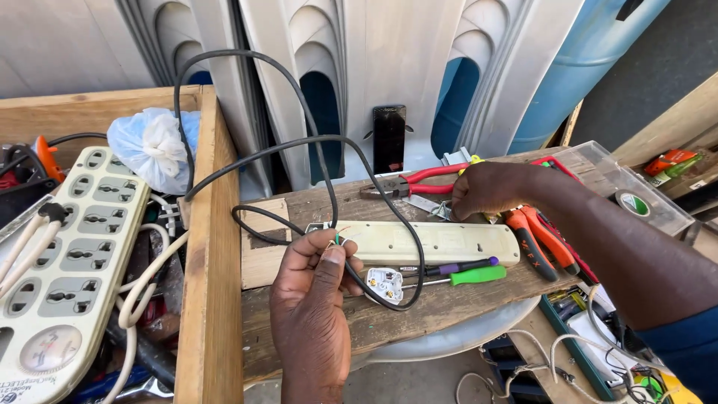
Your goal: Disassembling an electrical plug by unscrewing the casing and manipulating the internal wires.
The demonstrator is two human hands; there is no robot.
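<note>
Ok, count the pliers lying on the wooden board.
2. The red-handled pliers lie at the back of the board, just left of the right hand. The orange-handled pliers lie under that wrist, at the board's right end. More may be hidden beneath the arm.

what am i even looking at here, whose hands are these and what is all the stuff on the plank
This is one picture from a camera worn on a person's head, looking down at their own two bare hands; there is no machine. The left hand pinches the bared wire ends of a black cable at the end of a cream power strip lying on a wooden plank. The right hand reaches among tools at the far edge, beside red-handled pliers; what it grips cannot be told. Near the strip lie a white plug, two screwdrivers and orange-handled pliers. The wooden box on the left holds a bigger power strip.
</note>
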